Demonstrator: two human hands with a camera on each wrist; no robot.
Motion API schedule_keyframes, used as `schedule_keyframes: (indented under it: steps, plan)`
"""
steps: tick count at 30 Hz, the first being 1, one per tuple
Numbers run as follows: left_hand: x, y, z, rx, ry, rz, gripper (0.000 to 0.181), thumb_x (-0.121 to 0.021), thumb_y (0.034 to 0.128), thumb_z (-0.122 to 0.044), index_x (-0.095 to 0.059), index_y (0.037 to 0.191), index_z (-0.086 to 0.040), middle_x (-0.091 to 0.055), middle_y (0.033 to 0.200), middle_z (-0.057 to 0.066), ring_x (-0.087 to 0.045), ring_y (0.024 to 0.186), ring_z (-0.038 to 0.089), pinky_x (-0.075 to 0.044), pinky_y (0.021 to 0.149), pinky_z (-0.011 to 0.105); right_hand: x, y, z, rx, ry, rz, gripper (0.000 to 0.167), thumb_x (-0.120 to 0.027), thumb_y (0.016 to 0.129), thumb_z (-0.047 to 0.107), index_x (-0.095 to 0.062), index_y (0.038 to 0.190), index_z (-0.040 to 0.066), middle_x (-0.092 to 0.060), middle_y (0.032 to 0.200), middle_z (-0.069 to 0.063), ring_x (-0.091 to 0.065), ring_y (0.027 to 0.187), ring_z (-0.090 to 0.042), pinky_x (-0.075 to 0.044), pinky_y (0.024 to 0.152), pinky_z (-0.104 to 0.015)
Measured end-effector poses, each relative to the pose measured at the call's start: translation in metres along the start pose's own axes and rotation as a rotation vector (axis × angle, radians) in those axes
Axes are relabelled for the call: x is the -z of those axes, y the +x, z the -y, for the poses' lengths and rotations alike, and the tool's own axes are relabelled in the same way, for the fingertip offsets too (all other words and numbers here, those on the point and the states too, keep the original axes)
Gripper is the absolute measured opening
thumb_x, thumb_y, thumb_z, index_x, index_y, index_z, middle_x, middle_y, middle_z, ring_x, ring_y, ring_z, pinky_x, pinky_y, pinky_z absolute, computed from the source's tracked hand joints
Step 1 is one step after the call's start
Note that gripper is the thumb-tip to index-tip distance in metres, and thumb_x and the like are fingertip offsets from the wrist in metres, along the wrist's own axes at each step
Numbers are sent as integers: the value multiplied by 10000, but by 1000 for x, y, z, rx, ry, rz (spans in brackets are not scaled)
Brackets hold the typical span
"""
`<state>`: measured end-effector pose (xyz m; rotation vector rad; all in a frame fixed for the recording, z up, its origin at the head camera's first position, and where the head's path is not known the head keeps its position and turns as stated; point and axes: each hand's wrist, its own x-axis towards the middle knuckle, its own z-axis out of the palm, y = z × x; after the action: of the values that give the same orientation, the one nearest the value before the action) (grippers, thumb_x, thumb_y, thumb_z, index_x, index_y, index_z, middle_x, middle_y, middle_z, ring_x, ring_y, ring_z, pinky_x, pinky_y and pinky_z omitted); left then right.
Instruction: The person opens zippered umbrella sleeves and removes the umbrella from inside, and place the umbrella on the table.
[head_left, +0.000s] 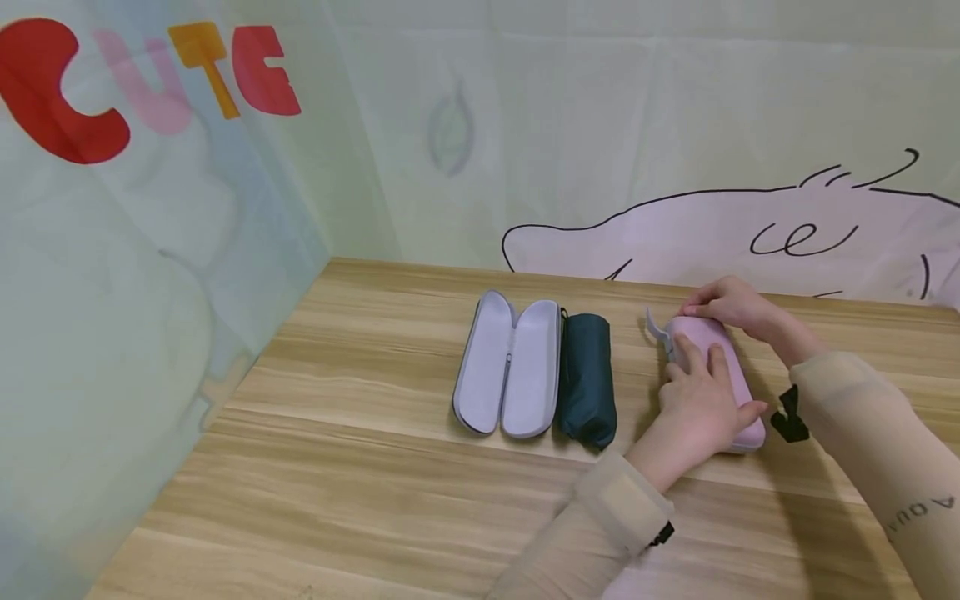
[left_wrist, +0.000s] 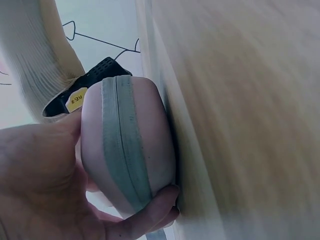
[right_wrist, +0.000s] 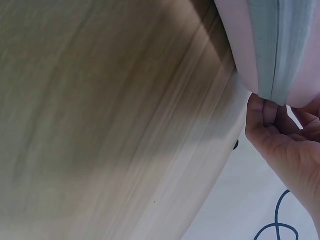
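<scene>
A pink case (head_left: 705,333) with a grey zipper band (left_wrist: 120,130) lies on the table at the right, a grey strap (head_left: 656,327) sticking up at its far left corner. My left hand (head_left: 697,412) holds it, fingers spread over the top and left side, thumb toward the right edge. At the case's far end, my right hand (head_left: 731,302) has its fingertips on the zipper. In the right wrist view the curled fingers (right_wrist: 262,117) meet the end of the zipper band; the zipper pull itself is hidden.
Left of the pink case lies a dark teal folded umbrella (head_left: 588,375) in its sleeve. An open glasses case (head_left: 531,367) with a pale lining sits beside it. A printed cloth (head_left: 420,150) hangs behind the wooden table (head_left: 360,467) and along its left side.
</scene>
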<state>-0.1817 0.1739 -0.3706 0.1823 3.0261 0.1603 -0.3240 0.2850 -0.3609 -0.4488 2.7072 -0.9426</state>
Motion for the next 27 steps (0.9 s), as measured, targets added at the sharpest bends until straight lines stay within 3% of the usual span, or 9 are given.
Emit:
schedule_keyframes:
  steps: [27]
  plan:
    - [0,1,0,-9,21,25,826,-387,825,-785,-207,1510,-361,-122,1600,24,-479,1155,141,-445,659,209,5,-6,-8,12,-11,-20,273,-571,954,132,-659,1057,-105,-650,913,-31,-480,784,-70,-438,673,-217]
